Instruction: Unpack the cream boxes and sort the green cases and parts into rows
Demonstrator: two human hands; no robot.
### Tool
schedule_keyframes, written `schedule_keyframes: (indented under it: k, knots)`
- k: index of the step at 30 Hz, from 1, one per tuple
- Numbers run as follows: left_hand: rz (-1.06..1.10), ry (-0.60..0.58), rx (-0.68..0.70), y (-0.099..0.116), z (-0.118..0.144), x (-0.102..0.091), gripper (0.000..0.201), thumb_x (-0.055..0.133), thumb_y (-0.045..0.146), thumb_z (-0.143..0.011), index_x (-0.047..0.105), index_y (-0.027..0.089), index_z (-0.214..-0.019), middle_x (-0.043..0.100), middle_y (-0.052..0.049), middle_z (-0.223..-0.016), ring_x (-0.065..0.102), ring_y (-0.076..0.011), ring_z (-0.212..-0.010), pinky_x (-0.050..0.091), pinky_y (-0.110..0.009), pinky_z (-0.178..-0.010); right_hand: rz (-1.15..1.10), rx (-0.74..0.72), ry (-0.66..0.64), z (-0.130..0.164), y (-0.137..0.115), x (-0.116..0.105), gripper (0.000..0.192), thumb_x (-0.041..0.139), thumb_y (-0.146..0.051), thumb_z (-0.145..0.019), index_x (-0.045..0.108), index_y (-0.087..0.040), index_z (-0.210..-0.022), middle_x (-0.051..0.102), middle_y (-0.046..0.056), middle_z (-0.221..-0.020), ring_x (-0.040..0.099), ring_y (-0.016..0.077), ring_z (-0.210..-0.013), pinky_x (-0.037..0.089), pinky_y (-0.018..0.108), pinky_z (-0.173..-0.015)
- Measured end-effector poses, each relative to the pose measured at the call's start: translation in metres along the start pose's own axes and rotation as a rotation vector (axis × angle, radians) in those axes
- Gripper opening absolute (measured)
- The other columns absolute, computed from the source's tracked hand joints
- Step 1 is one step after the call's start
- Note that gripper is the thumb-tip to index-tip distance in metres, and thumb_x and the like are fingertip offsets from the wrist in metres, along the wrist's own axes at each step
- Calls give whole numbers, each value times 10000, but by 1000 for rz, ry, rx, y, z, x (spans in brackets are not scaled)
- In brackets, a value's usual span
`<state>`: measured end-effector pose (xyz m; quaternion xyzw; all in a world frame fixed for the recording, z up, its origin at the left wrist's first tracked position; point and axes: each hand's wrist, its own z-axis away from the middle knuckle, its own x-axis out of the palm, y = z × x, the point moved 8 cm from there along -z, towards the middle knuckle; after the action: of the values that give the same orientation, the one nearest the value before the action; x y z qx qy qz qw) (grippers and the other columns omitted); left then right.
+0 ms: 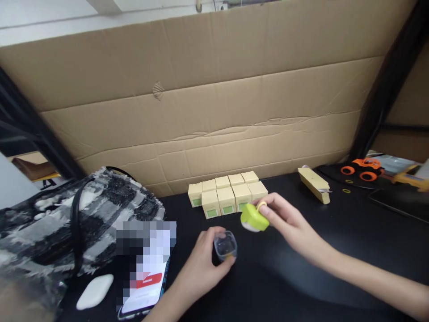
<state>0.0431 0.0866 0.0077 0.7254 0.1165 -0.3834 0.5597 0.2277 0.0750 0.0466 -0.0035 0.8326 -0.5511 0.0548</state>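
Note:
My left hand (201,264) grips a small clear plastic case (225,245) with a bit of yellow at its bottom, held just above the black table (301,277). My right hand (284,219) pinches a lime-green rounded piece (254,218) with a white underside and a small yellow ring at its top, a little to the right of the clear case. The two objects are apart. Just behind them stand several small cream boxes (228,193) with green labels, in two rows.
A black-and-white tweed bag (67,223) fills the left side. A phone (147,281) and a white earbud case (94,291) lie at the front left. A long cream box (314,184) and an orange toy car (363,168) sit at the back right. Cardboard wall (214,112) behind.

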Motion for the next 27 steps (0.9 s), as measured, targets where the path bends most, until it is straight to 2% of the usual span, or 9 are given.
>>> schedule_keyframes:
  k: [4, 8, 9, 10, 12, 14, 17, 21, 27]
  knots:
    - [-67, 58, -29, -13, -3, -30, 443, 617, 168, -650, 500, 166, -1078, 587, -121, -1071, 567, -304, -1049, 415, -497, -948, -93, 63, 90, -10, 2, -25, 265, 493, -484, -934, 495, -224, -888, 542, -12, -859, 556, 135, -788, 493, 259, -719]
    - [-52, 313, 6, 7, 1, -47, 583, 626, 358, -736, 395, 182, -1242, 530, -118, -1144, 491, -303, -1112, 346, -514, -992, -134, 72, 79, -6, 7, -19, 268, 533, -488, -916, 513, -225, -868, 560, -14, -864, 554, 131, -818, 473, 251, -754]
    - [72, 291, -8, 11, 0, -38, 582, 567, 448, -792, 354, 194, -1270, 569, -85, -1032, 556, -263, -966, 421, -482, -904, -141, 70, 56, -3, 8, -12, 267, 547, -487, -909, 524, -224, -867, 576, -6, -885, 559, 137, -846, 469, 258, -776]
    - [283, 170, -46, 13, -2, -18, 587, 473, 542, -839, 317, 200, -1290, 593, -38, -875, 583, -211, -759, 485, -421, -759, -150, 69, 26, 0, 9, -5, 268, 557, -488, -902, 534, -223, -869, 595, 5, -908, 569, 147, -874, 468, 270, -795]
    - [804, -281, -212, 20, -1, 44, 754, 306, 785, -756, 351, 198, -1228, 619, -10, -684, 529, -159, -470, 461, -309, -458, -181, 93, -73, 8, 12, 11, 263, 557, -484, -902, 549, -221, -881, 624, 40, -988, 589, 181, -962, 473, 317, -840]
    - [1148, -497, -330, 27, 6, 83, 804, 252, 866, -695, 525, 151, -942, 604, -23, -625, 511, -101, -398, 426, -230, -386, -142, 101, -190, 16, 14, 24, 236, 546, -450, -915, 568, -219, -874, 603, 78, -1129, 549, 223, -1124, 444, 379, -927]
    - [1336, -445, -321, 23, 6, 97, 686, 423, 816, -717, 527, 139, -695, 532, 24, -578, 467, -30, -373, 430, -160, -375, 110, -1, -270, 22, 10, 28, 137, 545, -333, -922, 621, -220, -933, 492, 94, -1305, 414, 241, -1282, 344, 416, -1036]
    - [1351, -284, -224, 13, 8, 91, 585, 649, 724, -644, 422, 223, -846, 576, 72, -624, 550, -61, -452, 496, -166, -406, 300, -171, -362, 28, -6, 34, 362, 704, -221, -749, 585, -214, -1091, 568, 73, -1141, 570, 202, -1017, 472, 317, -848]
    - [1272, -323, -107, 8, 9, 97, 647, 792, 578, -601, 372, 238, -956, 583, 91, -692, 518, -20, -388, 442, -143, -399, 434, -200, -432, 41, -10, 49, 480, 611, -47, -636, 527, -207, -1081, 600, 30, -1051, 615, 154, -892, 500, 241, -774]
